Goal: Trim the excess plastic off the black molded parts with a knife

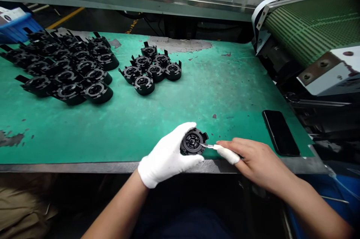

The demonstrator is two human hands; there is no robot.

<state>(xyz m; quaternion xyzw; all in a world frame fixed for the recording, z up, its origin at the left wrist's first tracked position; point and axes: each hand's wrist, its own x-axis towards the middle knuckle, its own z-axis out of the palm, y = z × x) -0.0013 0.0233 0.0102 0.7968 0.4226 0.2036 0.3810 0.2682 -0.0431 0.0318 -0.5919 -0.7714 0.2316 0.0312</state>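
My left hand [170,152], in a white glove, is wrapped around a round black plastic part [192,140] at the table's front edge. The part's ringed, slotted face points up toward me, and a small tab sticks out at its upper right. In my bare right hand [257,158], with a white cover on the thumb, is a small knife [208,145] with a thin metal blade and a pale handle. Its tip reaches onto the face of the black part; whether it touches there I cannot tell.
Several similar black parts [144,84] stand grouped mid-table, and a larger cluster [67,75] fills the left. A phone [280,133] lies at right. A green conveyor belt [312,25] rises at upper right; a blue bin [21,27] is at far left.
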